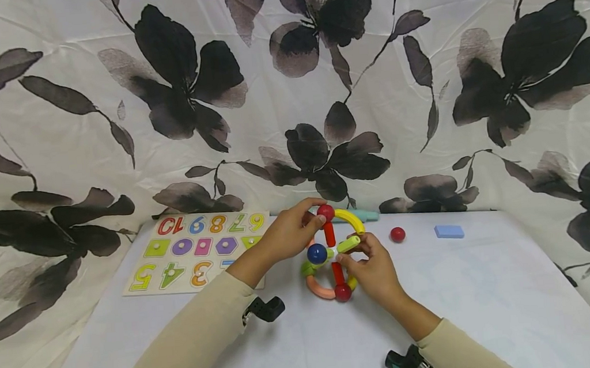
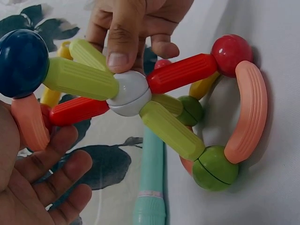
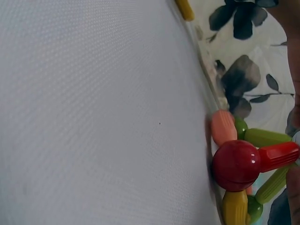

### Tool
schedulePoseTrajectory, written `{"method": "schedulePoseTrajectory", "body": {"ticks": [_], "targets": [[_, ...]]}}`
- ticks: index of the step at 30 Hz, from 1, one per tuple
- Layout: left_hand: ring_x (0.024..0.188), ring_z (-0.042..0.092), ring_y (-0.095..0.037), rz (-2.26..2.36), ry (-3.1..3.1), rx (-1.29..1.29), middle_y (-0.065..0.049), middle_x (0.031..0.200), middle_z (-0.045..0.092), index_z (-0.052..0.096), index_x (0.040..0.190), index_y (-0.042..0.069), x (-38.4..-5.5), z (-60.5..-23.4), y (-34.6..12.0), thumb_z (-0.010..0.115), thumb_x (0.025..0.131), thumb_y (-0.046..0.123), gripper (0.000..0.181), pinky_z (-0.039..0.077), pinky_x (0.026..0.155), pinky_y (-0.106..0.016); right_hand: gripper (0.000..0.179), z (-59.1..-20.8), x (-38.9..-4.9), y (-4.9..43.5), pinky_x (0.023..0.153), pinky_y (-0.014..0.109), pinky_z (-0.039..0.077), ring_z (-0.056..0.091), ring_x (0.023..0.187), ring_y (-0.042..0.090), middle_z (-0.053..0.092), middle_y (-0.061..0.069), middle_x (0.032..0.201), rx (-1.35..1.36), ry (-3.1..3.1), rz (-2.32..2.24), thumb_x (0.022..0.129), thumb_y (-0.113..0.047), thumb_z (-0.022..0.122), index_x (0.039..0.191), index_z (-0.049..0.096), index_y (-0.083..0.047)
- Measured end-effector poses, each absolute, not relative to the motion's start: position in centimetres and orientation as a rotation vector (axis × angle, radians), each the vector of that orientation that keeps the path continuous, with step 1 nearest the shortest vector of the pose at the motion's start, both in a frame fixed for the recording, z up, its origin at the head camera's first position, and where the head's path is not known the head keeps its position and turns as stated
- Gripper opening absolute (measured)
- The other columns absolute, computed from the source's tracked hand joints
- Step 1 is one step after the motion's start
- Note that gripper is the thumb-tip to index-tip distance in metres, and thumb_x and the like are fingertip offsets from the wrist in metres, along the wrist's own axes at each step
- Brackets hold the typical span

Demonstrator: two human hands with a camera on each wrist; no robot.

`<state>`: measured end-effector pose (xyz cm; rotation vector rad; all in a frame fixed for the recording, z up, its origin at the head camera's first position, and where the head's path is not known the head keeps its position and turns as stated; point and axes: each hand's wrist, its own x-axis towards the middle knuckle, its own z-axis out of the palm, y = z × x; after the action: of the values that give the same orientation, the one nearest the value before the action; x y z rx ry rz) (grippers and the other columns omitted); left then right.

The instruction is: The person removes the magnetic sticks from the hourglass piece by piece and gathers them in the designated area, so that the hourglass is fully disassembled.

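A magnetic ball-and-stick toy (image 1: 338,274) stands upright on the table between both hands, built as a wheel. Its straight red and lime sticks meet at a white ball (image 2: 129,93), while curved orange and yellow sticks form the rim. The blue ball (image 1: 317,254) points toward me. My left hand (image 1: 289,232) holds the top of the wheel by the upper red ball (image 1: 325,211). At the middle, my right hand (image 1: 376,265) grips the hub, its thumb (image 2: 121,56) at the white ball in the left wrist view. Another red ball (image 1: 343,293) sits at the bottom.
A number-and-shape puzzle board (image 1: 181,257) lies at the left. Behind the toy is a teal stick-like object (image 1: 370,215). A loose red ball (image 1: 397,234) and a blue block (image 1: 449,231) lie to the right. Floral cloth hangs along the table's back edge.
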<state>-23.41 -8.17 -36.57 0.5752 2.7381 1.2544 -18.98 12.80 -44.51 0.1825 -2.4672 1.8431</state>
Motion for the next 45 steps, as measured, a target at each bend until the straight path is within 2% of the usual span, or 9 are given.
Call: {"method": "schedulePoseTrajectory", "body": {"ticks": [3,7,16,19,23,29,36,41,45], "targets": [[0.082,0.063,-0.021,1.258,2.735,0.582,-0.003,0.111,0.069,0.048,0.150,0.023,-23.3,-36.5,-8.2,0.058,0.105,0.037,0.048,0.057,0.069,-0.030,0.044,-44.6,-19.0,12.8,0.063,0.026,0.057,0.066,0.072,0.033,0.071,0.007,0.112,0.170,-2.452,1.864,0.091,-0.012,0.079,0.127,0.055,-0.012],[0.080,0.062,-0.021,1.263,2.733,0.588,-0.003,0.110,0.069,0.048,0.150,0.022,-23.3,-36.5,-8.2,0.059,0.105,0.037,0.048,0.057,0.068,-0.031,0.042,-44.5,-18.9,12.8,0.059,0.024,0.053,0.060,0.067,0.031,0.071,0.005,0.108,0.163,-2.481,1.783,0.091,-0.015,0.080,0.126,0.056,-0.013],[0.077,0.062,-0.021,1.270,2.730,0.598,-0.001,0.106,0.069,0.048,0.150,0.023,-23.3,-36.7,-8.2,0.059,0.105,0.036,0.048,0.057,0.067,-0.031,0.042,-44.4,-19.0,12.8,0.065,0.022,0.052,0.062,0.087,0.028,0.073,0.009,0.113,0.152,-2.505,1.723,0.094,-0.013,0.077,0.128,0.055,-0.007],[0.077,0.062,-0.021,1.262,2.731,0.604,-0.002,0.108,0.069,0.048,0.150,0.023,-23.3,-36.6,-8.2,0.059,0.105,0.036,0.048,0.057,0.067,-0.030,0.043,-44.4,-19.1,13.0,0.074,0.022,0.056,0.066,0.099,0.028,0.072,0.011,0.121,0.154,-2.501,1.741,0.094,-0.013,0.076,0.130,0.053,-0.005],[0.079,0.063,-0.020,1.255,2.736,0.601,-0.002,0.109,0.069,0.048,0.150,0.023,-23.2,-36.6,-8.2,0.059,0.105,0.035,0.048,0.057,0.068,-0.029,0.043,-44.3,-19.0,13.5,0.086,0.031,0.057,0.065,0.111,0.026,0.070,0.009,0.120,0.156,-2.554,1.700,0.095,-0.015,0.076,0.130,0.052,-0.008],[0.078,0.063,-0.021,1.268,2.728,0.585,-0.001,0.109,0.069,0.048,0.150,0.024,-23.1,-36.7,-8.2,0.059,0.105,0.035,0.048,0.057,0.067,-0.029,0.037,-44.5,-18.8,15.4,0.087,0.039,0.050,0.062,0.106,0.023,0.068,0.003,0.108,0.135,-2.640,1.550,0.094,-0.018,0.077,0.125,0.058,-0.009],[0.078,0.062,-0.022,1.261,2.729,0.567,-0.002,0.108,0.068,0.047,0.150,0.024,-23.1,-36.7,-8.3,0.060,0.105,0.035,0.048,0.057,0.067,-0.030,0.029,-44.7,-18.8,18.9,0.088,0.043,0.049,0.062,0.101,0.024,0.065,0.007,0.101,0.143,-2.685,1.368,0.094,-0.018,0.077,0.116,0.063,-0.006],[0.077,0.062,-0.022,1.247,2.738,0.577,0.000,0.106,0.068,0.047,0.150,0.024,-23.2,-36.6,-8.3,0.060,0.105,0.034,0.048,0.057,0.066,-0.029,0.033,-44.4,-18.3,21.7,0.087,0.043,0.048,0.063,0.102,0.027,0.067,0.009,0.104,0.122,-2.733,1.215,0.095,-0.017,0.075,0.121,0.063,0.000],[0.076,0.062,-0.021,1.246,2.738,0.592,-0.001,0.107,0.068,0.047,0.150,0.023,-23.2,-36.6,-8.3,0.059,0.105,0.034,0.047,0.057,0.066,-0.030,0.048,-44.2,-17.6,23.7,0.081,0.042,0.047,0.062,0.098,0.026,0.068,0.007,0.102,0.145,-2.782,1.090,0.095,-0.016,0.074,0.136,0.055,0.001]]}}
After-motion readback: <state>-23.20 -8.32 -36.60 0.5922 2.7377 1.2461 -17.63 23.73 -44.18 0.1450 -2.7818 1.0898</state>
